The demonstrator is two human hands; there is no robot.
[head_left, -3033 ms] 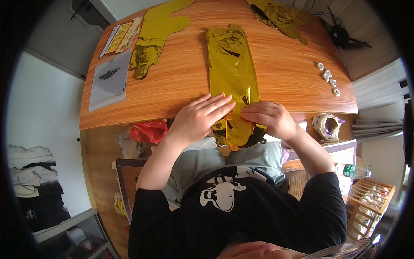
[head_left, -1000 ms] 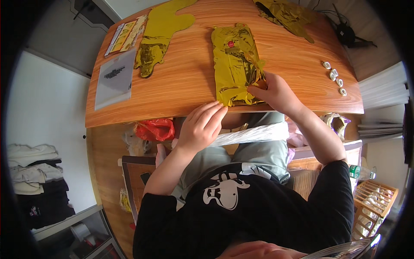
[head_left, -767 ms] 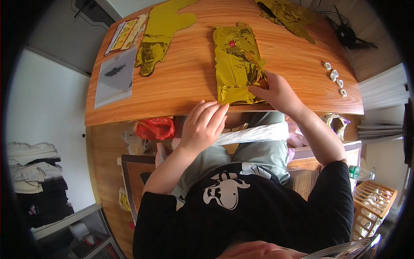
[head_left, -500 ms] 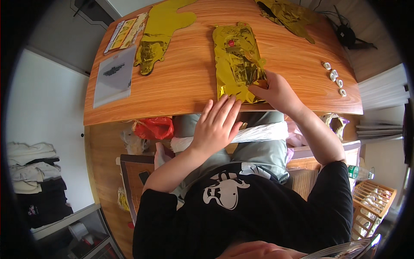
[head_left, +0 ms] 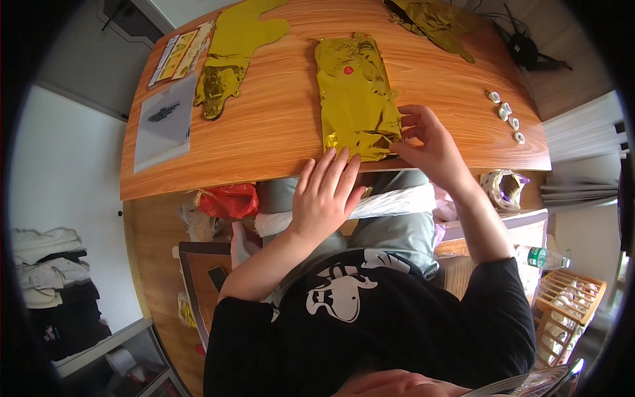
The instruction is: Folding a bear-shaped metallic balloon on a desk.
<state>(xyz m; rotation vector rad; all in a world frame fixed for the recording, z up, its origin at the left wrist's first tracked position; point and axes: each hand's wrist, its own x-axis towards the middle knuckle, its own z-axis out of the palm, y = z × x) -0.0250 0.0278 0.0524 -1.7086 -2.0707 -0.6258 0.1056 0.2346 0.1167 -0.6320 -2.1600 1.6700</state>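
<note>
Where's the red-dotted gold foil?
In the head view, the gold foil lies centrally on the table, left hand at its near edge, right hand by its right edge.

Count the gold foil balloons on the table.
3: a centre foil balloon, a back-left foil balloon and a back-right foil balloon, the last two cropped at top. More could be hidden underneath.

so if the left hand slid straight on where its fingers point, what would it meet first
Most likely the folded gold foil balloon: the left hand has its fingertips at the balloon's near edge, though whether they touch is hard to tell.
</note>
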